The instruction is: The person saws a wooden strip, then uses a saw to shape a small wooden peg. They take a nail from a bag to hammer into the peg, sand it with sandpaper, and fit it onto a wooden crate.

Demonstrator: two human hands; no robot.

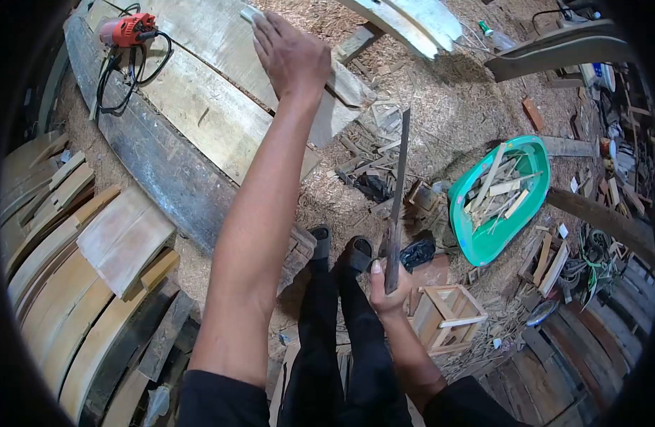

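Observation:
My left hand (pixel 293 58) reaches far forward over pale boards (pixel 199 117), its fingers together over a light strip (pixel 250 14) whose end shows past the fingertips. The part of the strip under the palm is hidden. Nearer my body on the right, my right hand (pixel 390 288) is closed round the lower end of a long, narrow dark bar (pixel 400 171). That bar points up and away from me, its thumb side facing up. Whether it is a blade or a plain strip I cannot tell.
A red power tool (pixel 131 30) with a black cord lies on the boards at upper left. To the right sits a green tub (pixel 484 245) of wood scraps, with a small wooden frame (pixel 448 320) below it. Curved planks (pixel 99 313) are stacked at left. Wood shavings cover the ground.

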